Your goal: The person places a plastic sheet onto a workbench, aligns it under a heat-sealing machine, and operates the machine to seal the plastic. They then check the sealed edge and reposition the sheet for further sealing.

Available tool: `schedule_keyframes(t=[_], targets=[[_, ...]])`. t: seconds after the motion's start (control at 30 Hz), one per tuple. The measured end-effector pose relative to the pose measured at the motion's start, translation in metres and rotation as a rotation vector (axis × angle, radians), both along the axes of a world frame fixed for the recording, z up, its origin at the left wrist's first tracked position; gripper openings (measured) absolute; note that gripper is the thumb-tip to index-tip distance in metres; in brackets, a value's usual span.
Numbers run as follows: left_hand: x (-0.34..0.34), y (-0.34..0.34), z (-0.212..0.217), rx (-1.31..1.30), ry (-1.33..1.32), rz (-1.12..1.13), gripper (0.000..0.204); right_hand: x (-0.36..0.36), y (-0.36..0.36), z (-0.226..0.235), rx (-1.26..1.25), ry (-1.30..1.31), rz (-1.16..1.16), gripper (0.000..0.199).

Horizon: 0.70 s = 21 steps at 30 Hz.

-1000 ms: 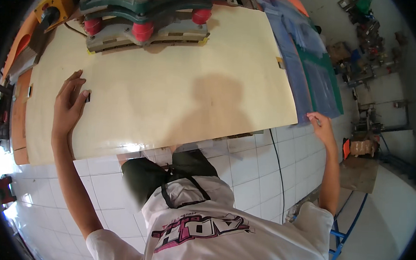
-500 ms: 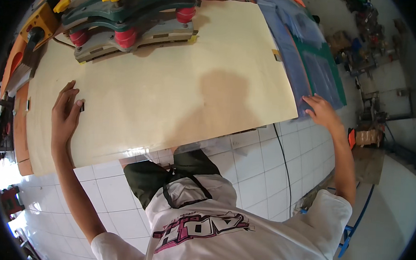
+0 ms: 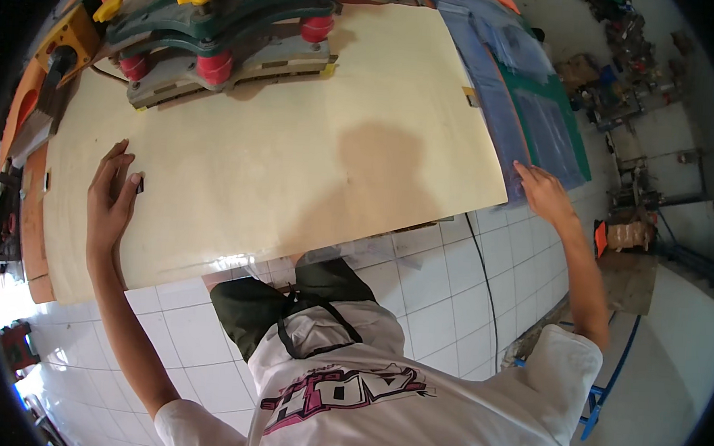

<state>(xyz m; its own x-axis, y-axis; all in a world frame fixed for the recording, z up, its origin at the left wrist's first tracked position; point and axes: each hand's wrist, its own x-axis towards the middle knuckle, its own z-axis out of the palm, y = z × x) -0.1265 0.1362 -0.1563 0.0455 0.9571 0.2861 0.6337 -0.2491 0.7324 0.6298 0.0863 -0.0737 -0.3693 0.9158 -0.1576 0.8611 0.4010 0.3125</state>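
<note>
A large pale plywood sheet [image 3: 296,155] lies across a work table in front of me. My left hand [image 3: 112,198] rests flat on its left part, fingers spread, with a small dark mark [image 3: 139,184] beside the thumb. My right hand [image 3: 544,192] reaches out to the sheet's right corner, fingers stretched over the edge of a blue sheet [image 3: 493,85] next to it. Neither hand holds anything.
A green machine with yellow and red knobs [image 3: 222,30] sits on the sheet's far side. Orange and yellow tools [image 3: 59,54] lie at the far left. A green mat [image 3: 552,120] lies right of the blue sheet. A black cable [image 3: 483,286] runs over the white tiled floor.
My right hand has risen from below the sheet's corner to beside it. My left hand has slid slightly nearer to me on the sheet.
</note>
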Motion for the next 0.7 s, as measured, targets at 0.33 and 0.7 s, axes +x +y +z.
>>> schedule_keyframes(t=[0.33,0.7], targets=[[-0.004,0.001,0.001,-0.082,-0.036,-0.038,0.028,0.015,0.026,-0.003,0.043,0.582,-0.243,0.044],[-0.004,-0.004,0.000,0.059,-0.013,0.032,0.027,0.025,0.080,0.020,-0.303,0.580,-0.476,0.016]])
